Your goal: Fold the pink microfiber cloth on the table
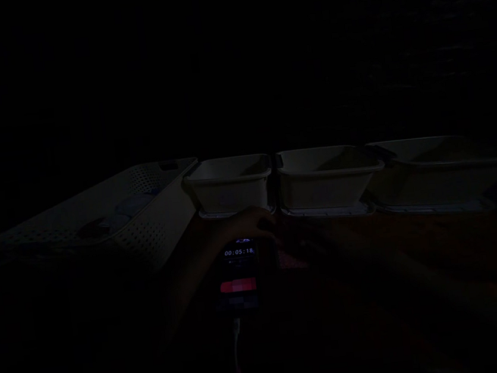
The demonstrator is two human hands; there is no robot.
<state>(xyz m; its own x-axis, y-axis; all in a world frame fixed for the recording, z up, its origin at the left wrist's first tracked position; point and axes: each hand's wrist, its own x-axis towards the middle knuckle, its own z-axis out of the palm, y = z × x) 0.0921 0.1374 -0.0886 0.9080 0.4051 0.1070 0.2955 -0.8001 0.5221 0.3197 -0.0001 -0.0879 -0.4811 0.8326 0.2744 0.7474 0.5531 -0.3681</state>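
Observation:
The view is very dark. My left hand (pixel 252 221) arches over the top end of a lit phone (pixel 238 271), whose screen reads 00:05:18 above a red bar. The fingers bend down to the right into shadow, and what they touch cannot be made out. My right hand (pixel 299 237) is a faint dark shape just to the right, close to the left fingertips; its fingers are lost in the dark. Below it shows a dim pinkish patterned patch (pixel 291 259), too dark to name. A white cable (pixel 236 331) runs from the phone's near end.
At the left stands a pale perforated basket (pixel 160 238) with a whitish bundle (pixel 132 207) inside. Three pale tubs line the back: a left tub (pixel 234 194), a middle tub (pixel 327 189) and a right tub (pixel 428 184). The reddish-brown surface (pixel 420 236) is barely visible.

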